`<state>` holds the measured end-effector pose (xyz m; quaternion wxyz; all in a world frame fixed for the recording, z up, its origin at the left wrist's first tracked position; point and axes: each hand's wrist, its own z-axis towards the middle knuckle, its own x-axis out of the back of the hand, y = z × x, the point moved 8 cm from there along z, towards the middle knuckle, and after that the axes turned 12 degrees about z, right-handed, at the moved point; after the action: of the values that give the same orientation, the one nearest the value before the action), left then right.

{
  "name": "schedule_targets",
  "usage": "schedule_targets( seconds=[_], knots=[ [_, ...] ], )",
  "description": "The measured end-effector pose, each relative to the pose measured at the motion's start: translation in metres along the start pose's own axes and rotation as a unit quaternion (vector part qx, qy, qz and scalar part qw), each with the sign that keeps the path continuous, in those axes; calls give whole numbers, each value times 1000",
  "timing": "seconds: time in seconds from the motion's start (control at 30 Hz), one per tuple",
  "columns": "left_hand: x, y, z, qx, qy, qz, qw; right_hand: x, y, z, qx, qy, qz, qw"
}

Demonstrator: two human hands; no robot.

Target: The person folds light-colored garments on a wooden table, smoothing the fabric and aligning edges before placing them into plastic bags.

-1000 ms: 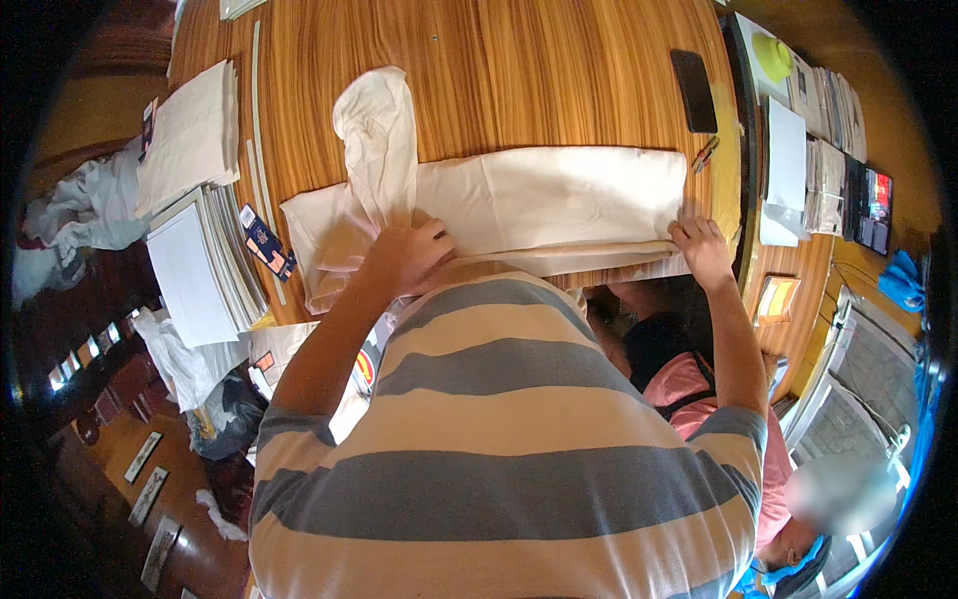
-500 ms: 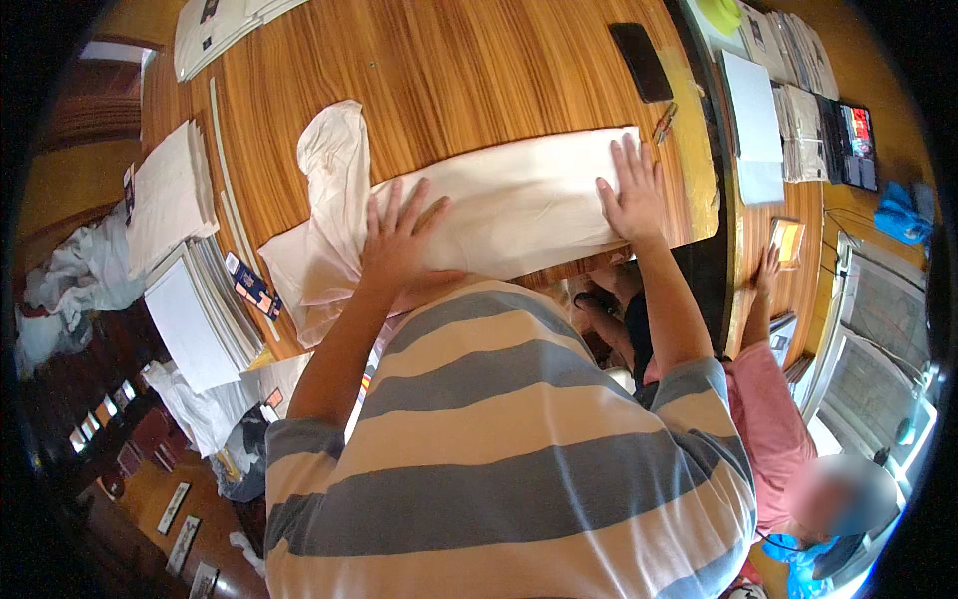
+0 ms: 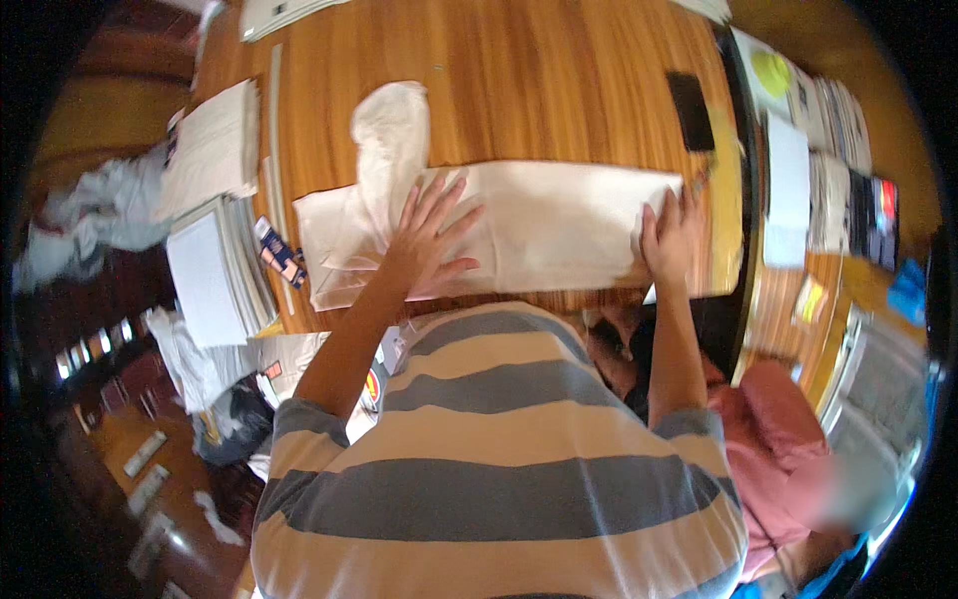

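A cream-coloured garment lies folded into a long strip across the wooden table in front of me. From its left part a crumpled sleeve sticks out toward the far side. My left hand rests on the cloth just right of the sleeve, palm down with its fingers spread. At the strip's right end is my right hand, its fingers stretched forward over the edge and the thumb a little apart. Neither hand grips the cloth. Part of the fabric under both hands is hidden.
Left of the garment are stacked folded cloths, white sheets and a dark blue printed tag. A black phone lies at the far right. A co-worker in a red shirt is to my right, beside a side table.
The garment now lies straighter. My right hand has shifted to the strip's right end, its fingers less spread. The co-worker's hand no longer shows by the yellow packet. My view has turned slightly.
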<state>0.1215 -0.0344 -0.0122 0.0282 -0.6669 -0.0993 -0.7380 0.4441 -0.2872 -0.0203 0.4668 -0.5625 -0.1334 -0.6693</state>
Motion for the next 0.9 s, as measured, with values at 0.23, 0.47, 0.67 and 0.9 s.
schedule_targets(
  seconds=[0.23, 0.47, 0.67, 0.9],
  knots=[
    [44, -85, -102, 276, 76, -81, 955, -107, -174, 148, -70, -150, 449, 878],
    [76, -84, -118, 289, 202, -209, 912, -233, -345, 222, 2, -413, 37, 910],
    [60, -121, -131, 350, 282, -438, 779, -85, -434, 151, 322, -419, 308, 791],
    [72, -90, -89, 20, -65, -241, 968, 73, -389, 95, 178, -341, 586, 713]
  ],
)
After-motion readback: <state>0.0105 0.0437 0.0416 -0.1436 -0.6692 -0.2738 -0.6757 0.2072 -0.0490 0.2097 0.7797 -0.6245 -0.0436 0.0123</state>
